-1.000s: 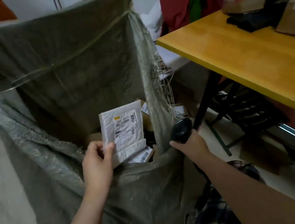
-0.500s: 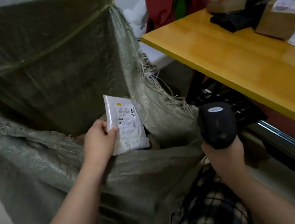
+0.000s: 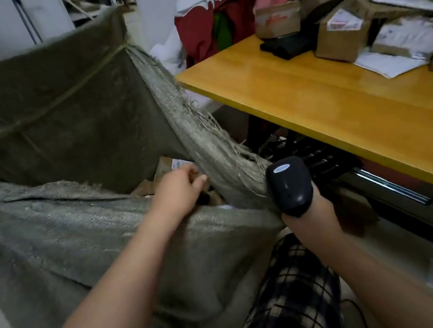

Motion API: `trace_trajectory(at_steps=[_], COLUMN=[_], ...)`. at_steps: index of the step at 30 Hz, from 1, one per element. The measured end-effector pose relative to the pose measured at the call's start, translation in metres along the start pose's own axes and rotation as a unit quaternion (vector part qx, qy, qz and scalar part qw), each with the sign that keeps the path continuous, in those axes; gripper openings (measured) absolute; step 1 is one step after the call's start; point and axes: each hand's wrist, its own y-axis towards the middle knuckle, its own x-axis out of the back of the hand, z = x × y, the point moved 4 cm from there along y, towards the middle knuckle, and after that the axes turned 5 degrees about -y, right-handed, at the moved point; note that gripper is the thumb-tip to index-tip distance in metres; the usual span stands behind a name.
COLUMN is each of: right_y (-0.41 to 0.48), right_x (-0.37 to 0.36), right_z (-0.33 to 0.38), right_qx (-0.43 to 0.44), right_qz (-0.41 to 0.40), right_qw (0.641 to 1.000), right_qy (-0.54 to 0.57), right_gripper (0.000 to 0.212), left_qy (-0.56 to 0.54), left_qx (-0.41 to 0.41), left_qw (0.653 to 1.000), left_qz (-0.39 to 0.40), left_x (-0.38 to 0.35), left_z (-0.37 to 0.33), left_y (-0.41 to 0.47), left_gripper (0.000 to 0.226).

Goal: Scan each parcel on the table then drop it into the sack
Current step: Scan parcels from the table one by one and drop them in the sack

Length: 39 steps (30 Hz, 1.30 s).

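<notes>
Yellow desk (image 3: 314,107) beyond the right grip (image 3: 308,214) carries the parcels (image 3: 342,31). Over the sack (image 3: 77,230) mouth the left grip (image 3: 178,191) hangs released, empty; the right grip clasps the scanner (image 3: 289,184). Best fetch 1 parcel, label facing the scanner.

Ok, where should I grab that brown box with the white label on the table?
Probably span the top of the box with the free left hand, fingers down its exposed near faces, coming from the bare near side of the table. Parcels crowd it behind and right; the right hand holds the scanner.
</notes>
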Motion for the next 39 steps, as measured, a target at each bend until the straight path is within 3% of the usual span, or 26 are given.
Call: trace_trajectory(at_steps=[4,11,20,27,31,35,39], right_y=[-0.006,-0.016,-0.084,-0.090,-0.074,-0.056,-0.048], right_x=[0.028,0.137,0.295,0.372,0.398,0.397,0.388], right_z=[-0.002,-0.012,-0.077,-0.085,-0.082,-0.083,-0.087], right_qx=[-0.007,0.011,-0.047,-0.024,-0.030,-0.060,-0.085], right_qz=[-0.044,-0.229,-0.428,-0.469,-0.425,-0.345,-0.337], right_qw=[0.998,0.972,0.898,0.865,0.873,0.898,0.887], right_qy=[0.038,0.056,0.089,0.178,0.237,0.267,0.303], right_gripper=[0.042,0.027,0.018,0.016,0.012,0.014,0.018], left_qy=[-0.016,-0.025,-0.042,-0.032,0.033,-0.090,-0.260], left_qx=[-0.091,-0.253,-0.426,-0.498,-0.503,-0.464,-0.406], left_qw=[0.995,0.966,0.895,0.861,0.853,0.857,0.853], left_qz=[-0.027,0.045,0.126,0.099,0.136,0.207,0.198], left_x=[0.000,-0.056,-0.154,-0.191,-0.206,-0.208,-0.198], left_z=[-0.049,-0.186,-0.356,-0.455,-0.475,-0.464,-0.439], left_y=[-0.016,-0.035,-0.086,-0.112,-0.106,-0.102,-0.102], left_gripper=[0.026,0.028,0.037,0.064,0.063,0.054,0.034])
